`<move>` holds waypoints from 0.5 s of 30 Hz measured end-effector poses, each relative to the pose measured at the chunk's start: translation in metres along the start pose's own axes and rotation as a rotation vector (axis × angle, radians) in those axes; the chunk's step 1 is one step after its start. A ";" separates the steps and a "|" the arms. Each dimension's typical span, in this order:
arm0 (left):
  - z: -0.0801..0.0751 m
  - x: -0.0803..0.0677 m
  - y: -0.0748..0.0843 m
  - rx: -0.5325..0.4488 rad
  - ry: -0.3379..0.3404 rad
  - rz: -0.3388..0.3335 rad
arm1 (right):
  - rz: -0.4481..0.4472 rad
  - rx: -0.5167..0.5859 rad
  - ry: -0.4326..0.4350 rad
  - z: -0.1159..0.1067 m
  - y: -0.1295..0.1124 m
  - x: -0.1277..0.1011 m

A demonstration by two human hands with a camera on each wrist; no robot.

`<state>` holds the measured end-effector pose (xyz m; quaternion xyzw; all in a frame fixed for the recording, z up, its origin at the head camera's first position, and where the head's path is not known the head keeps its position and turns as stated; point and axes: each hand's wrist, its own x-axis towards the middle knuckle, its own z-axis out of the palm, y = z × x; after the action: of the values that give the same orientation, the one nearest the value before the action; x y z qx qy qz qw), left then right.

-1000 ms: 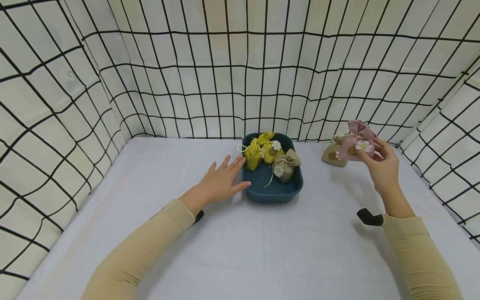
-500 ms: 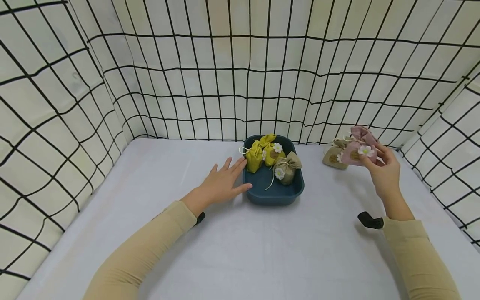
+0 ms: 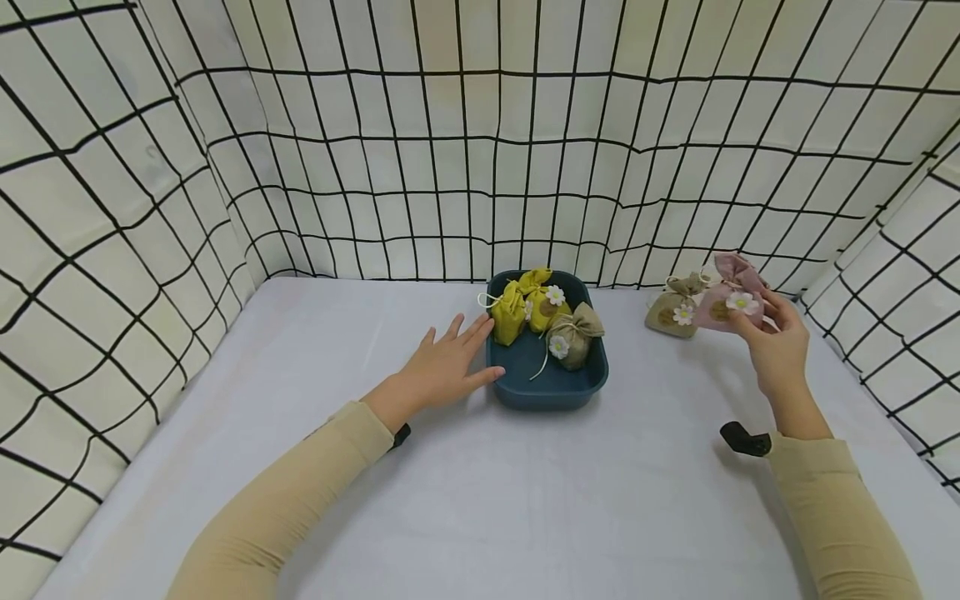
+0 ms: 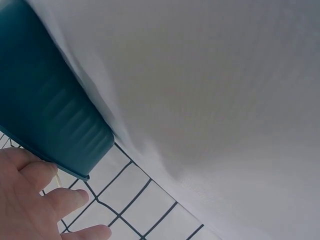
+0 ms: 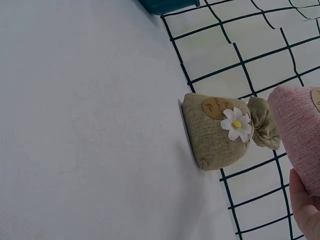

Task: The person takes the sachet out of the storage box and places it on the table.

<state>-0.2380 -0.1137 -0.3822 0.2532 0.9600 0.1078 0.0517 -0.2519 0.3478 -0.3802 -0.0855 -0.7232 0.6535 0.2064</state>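
Observation:
A dark blue tray (image 3: 555, 385) sits at the back middle of the white table and holds two yellow pouches (image 3: 512, 310) and a tan pouch (image 3: 573, 334), each with a daisy. My left hand (image 3: 447, 362) lies flat with straight fingers against the tray's left wall (image 4: 45, 115). My right hand (image 3: 772, 333) holds a pink pouch (image 3: 727, 293) up at the right, fingers curled round it (image 5: 297, 135). A beige pouch (image 3: 675, 308) with a daisy (image 5: 236, 124) sits on the table just left of the pink one.
Cloth walls with a black wire grid (image 3: 480, 142) close in the table on the left, back and right. The white tabletop (image 3: 525, 492) stretches bare in front of the tray. Both forearms wear tan sleeves (image 3: 285, 508).
My right hand has carried the pink pouch a little to the right and lower, uncovering more of the beige pouch. The left hand has stayed against the tray.

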 end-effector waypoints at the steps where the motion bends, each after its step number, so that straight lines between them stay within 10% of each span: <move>1: 0.000 0.000 0.000 0.001 0.001 0.001 | 0.002 0.008 0.005 -0.001 0.001 0.000; 15: -0.001 -0.001 0.001 0.005 0.005 0.004 | 0.049 0.072 0.056 -0.011 0.011 0.005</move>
<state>-0.2370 -0.1135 -0.3806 0.2550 0.9599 0.1059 0.0485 -0.2532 0.3606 -0.3892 -0.1140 -0.6909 0.6812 0.2137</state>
